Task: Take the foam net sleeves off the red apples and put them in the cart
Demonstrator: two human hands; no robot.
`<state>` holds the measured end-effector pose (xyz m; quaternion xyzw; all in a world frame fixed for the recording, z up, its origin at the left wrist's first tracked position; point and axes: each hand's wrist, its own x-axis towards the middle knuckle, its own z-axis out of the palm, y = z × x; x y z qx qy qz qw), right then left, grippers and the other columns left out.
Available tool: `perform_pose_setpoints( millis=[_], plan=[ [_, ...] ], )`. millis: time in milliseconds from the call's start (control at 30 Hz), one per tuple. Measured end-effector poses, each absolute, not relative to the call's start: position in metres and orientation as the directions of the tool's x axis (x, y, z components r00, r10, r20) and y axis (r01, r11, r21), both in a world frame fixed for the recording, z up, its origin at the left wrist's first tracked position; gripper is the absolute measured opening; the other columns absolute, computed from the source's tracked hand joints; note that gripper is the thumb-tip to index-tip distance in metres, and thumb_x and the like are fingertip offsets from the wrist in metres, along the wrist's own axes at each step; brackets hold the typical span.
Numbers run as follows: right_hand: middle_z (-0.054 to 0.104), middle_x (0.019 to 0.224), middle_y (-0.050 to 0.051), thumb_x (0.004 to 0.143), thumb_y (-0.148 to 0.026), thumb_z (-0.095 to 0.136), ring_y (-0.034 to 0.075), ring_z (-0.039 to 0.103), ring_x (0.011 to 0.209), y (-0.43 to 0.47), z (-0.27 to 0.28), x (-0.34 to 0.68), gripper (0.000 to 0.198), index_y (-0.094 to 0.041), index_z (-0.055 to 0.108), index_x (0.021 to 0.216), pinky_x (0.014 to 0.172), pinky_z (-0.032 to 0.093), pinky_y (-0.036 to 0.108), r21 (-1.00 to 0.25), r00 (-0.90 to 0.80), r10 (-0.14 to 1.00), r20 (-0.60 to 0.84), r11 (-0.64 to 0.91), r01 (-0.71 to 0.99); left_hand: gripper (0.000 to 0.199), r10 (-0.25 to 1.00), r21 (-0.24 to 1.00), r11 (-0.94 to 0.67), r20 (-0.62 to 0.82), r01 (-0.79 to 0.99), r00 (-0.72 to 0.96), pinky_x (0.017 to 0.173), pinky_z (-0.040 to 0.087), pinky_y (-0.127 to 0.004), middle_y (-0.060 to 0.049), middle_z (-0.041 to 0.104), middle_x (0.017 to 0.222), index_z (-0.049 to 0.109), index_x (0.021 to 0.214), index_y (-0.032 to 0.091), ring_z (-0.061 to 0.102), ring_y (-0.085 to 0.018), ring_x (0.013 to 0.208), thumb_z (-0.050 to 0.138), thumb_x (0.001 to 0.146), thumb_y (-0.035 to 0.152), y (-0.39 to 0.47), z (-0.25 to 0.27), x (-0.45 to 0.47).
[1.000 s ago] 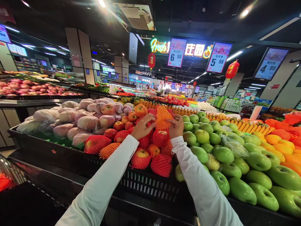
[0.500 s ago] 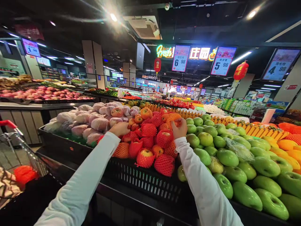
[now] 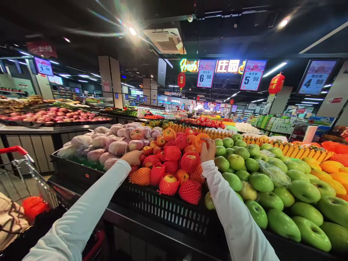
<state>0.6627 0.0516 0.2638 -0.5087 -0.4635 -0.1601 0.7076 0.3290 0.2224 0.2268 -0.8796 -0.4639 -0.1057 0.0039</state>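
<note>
The person in white sleeves point(image 3: 91, 204) has both arms out over a black crate point(image 3: 165, 206) full of fruit. The left hand point(image 3: 131, 158) is on the left, with its fingers bent down by a red apple point(image 3: 142, 158). I cannot tell if they are squeezed on it. Pale apples in thin wrap point(image 3: 118, 148) are heaped to the left of that hand.

The right hand point(image 3: 208, 150) is farther right, with its fingers curled at an orange net point(image 3: 199, 141). The net sits at the far right side of the red heap. I cannot tell if the fingers grip it tight or only touch it. The two hands are well apart.

Between them and nearer lie apples in red nets point(image 3: 169, 184). One near the front shows its yellow and red top. An orange net with bumps point(image 3: 140, 175) lies near the left hand, at the near side of the crate.

Just right of the right hand is a big pile of green apples point(image 3: 236, 161), with a clear bag point(image 3: 274, 172) on top. Orange fruit point(image 3: 329, 181) is at the far right. On the left is a cart with a red handle point(image 3: 16, 149), and a red bundle point(image 3: 34, 206) is in it.
</note>
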Motion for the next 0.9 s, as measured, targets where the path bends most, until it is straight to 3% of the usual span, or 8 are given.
perform_pose_setpoints(
  millis=[100, 233, 400, 500, 600, 700, 800, 900],
  plan=[
    [0.060, 0.092, 0.007, 0.086, -0.042, 0.061, 0.022, 0.058, 0.091, 0.051, 0.264, 0.662, 0.028, -0.018, 0.074, 0.091, 0.091, 0.049, 0.039, -0.564, 0.520, 0.226, 0.824, 0.420, 0.711, 0.055, 0.855, -0.032, -0.482, 0.202, 0.876, 0.478, 0.093, 0.053, -0.044, -0.020, 0.067, 0.130, 0.063, 0.131, 0.015, 0.066, -0.037, 0.119, 0.057, 0.076, 0.015, 0.213, 0.225, 0.335],
    [0.060, 0.092, 0.006, 0.080, -0.051, 0.073, 0.021, 0.058, 0.090, 0.055, 0.261, 0.665, 0.034, -0.019, 0.076, 0.091, 0.090, 0.050, 0.038, -0.555, 0.505, 0.230, 0.832, 0.364, 0.748, 0.060, 0.803, 0.024, -0.451, 0.448, 0.892, 0.394, 0.101, 0.051, -0.043, -0.019, 0.057, 0.141, 0.055, 0.139, 0.015, 0.056, -0.036, 0.132, 0.056, 0.078, 0.014, 0.200, 0.221, 0.339],
    [0.058, 0.090, 0.005, 0.075, -0.045, 0.078, 0.021, 0.058, 0.087, 0.059, 0.258, 0.666, 0.031, -0.020, 0.077, 0.094, 0.088, 0.051, 0.038, -0.565, 0.490, 0.287, 0.823, 0.333, 0.755, 0.062, 0.598, 0.193, -0.507, 0.781, 0.840, 0.180, 0.112, 0.044, -0.053, -0.024, 0.048, 0.147, 0.049, 0.146, 0.009, 0.047, -0.041, 0.138, 0.058, 0.085, 0.021, 0.190, 0.222, 0.354],
    [0.057, 0.090, 0.004, 0.072, -0.038, 0.080, 0.021, 0.057, 0.085, 0.059, 0.258, 0.664, 0.030, -0.020, 0.077, 0.095, 0.087, 0.051, 0.038, -0.588, 0.508, 0.304, 0.806, 0.311, 0.746, 0.065, 0.413, 0.224, -0.610, 0.909, 0.760, 0.064, 0.115, 0.040, -0.058, -0.026, 0.048, 0.146, 0.047, 0.149, 0.009, 0.045, -0.042, 0.139, 0.062, 0.089, 0.029, 0.180, 0.232, 0.376],
    [0.058, 0.092, 0.004, 0.070, -0.036, 0.081, 0.020, 0.057, 0.084, 0.059, 0.258, 0.663, 0.032, -0.020, 0.078, 0.098, 0.086, 0.052, 0.038, -0.598, 0.506, 0.332, 0.796, 0.301, 0.743, 0.070, 0.198, 0.157, -0.717, 0.980, 0.679, -0.017, 0.117, 0.039, -0.058, -0.026, 0.050, 0.141, 0.047, 0.150, 0.011, 0.048, -0.040, 0.137, 0.069, 0.089, 0.036, 0.162, 0.245, 0.409],
    [0.058, 0.095, 0.005, 0.068, -0.035, 0.082, 0.021, 0.057, 0.086, 0.060, 0.258, 0.663, 0.037, -0.021, 0.078, 0.103, 0.089, 0.052, 0.039, -0.596, 0.494, 0.353, 0.795, 0.299, 0.745, 0.060, 0.009, 0.001, -0.790, 1.000, 0.614, 0.009, 0.116, 0.041, -0.055, -0.024, 0.055, 0.137, 0.054, 0.145, 0.015, 0.053, -0.037, 0.133, 0.069, 0.090, 0.031, 0.141, 0.257, 0.452],
    [0.058, 0.095, 0.005, 0.067, -0.032, 0.081, 0.021, 0.057, 0.088, 0.060, 0.257, 0.664, 0.041, -0.021, 0.078, 0.107, 0.091, 0.053, 0.039, -0.594, 0.492, 0.355, 0.795, 0.287, 0.752, 0.057, -0.101, -0.144, -0.847, 0.989, 0.511, 0.112, 0.115, 0.045, -0.050, -0.021, 0.056, 0.141, 0.054, 0.146, 0.019, 0.054, -0.034, 0.136, 0.068, 0.092, 0.030, 0.125, 0.265, 0.491],
    [0.058, 0.096, 0.004, 0.065, -0.024, 0.077, 0.022, 0.058, 0.090, 0.061, 0.257, 0.667, 0.045, -0.022, 0.077, 0.109, 0.091, 0.053, 0.038, -0.582, 0.472, 0.370, 0.800, 0.287, 0.761, 0.062, -0.158, -0.213, -0.873, 0.974, 0.438, 0.159, 0.109, 0.051, -0.044, -0.020, 0.056, 0.144, 0.049, 0.150, 0.020, 0.056, -0.032, 0.135, 0.070, 0.092, 0.030, 0.123, 0.261, 0.513]
  ],
)
